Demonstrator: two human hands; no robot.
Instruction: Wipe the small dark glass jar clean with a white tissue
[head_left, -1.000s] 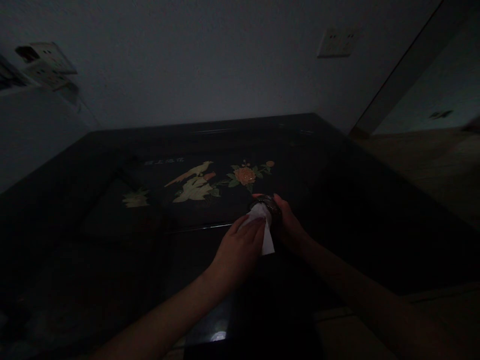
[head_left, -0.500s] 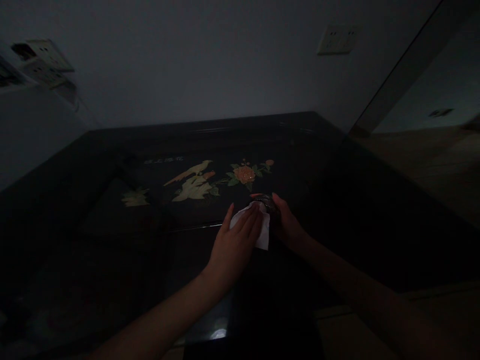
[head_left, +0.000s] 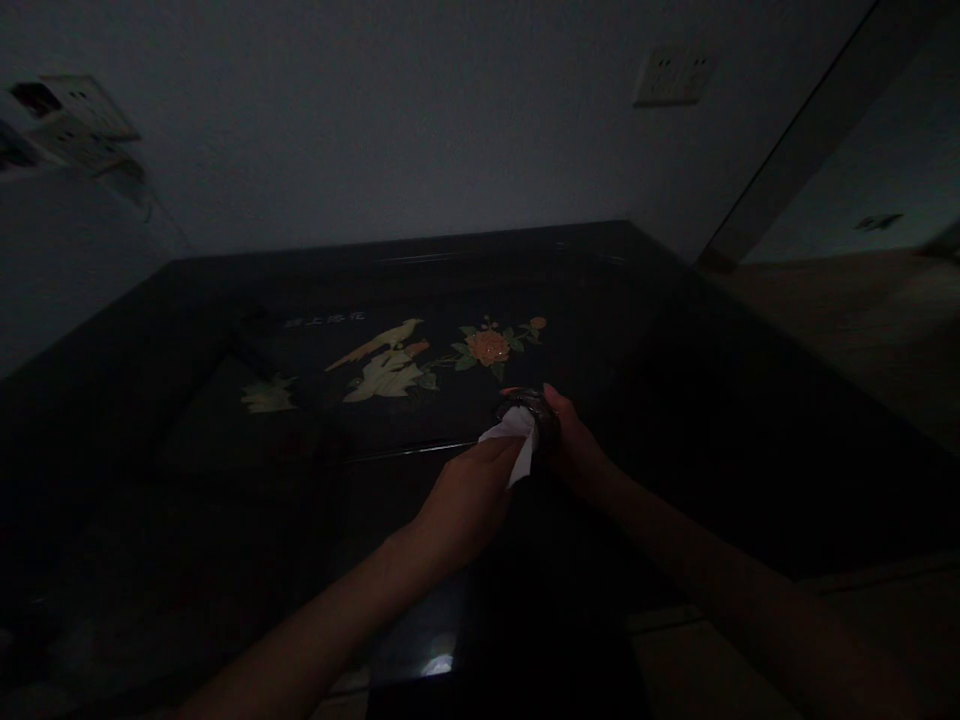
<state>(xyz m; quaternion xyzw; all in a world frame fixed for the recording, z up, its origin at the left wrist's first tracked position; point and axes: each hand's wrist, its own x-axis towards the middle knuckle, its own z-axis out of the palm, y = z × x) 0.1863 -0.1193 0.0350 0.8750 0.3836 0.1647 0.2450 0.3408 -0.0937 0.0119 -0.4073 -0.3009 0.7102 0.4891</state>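
The scene is very dark. My right hand [head_left: 574, 445] is wrapped round a small dark round object [head_left: 534, 407] held just above a black lacquered table [head_left: 675, 400]. My left hand [head_left: 465, 500] pinches a white tissue [head_left: 516, 440] and presses it against the near side of that round object. Both hands meet at the middle of the view, over the table's near edge. What the round object is I cannot make out.
The black table top bears an inlaid picture of birds [head_left: 386, 360] and a flower [head_left: 489, 346]. A pale wall stands behind, with a socket plate [head_left: 670, 75] at the upper right and more plates [head_left: 75, 125] at the upper left. Floor shows to the right.
My left hand's fingers, spread flat over the tissue half a second ago, have closed into a pinch on it. The right hand has stayed in place.
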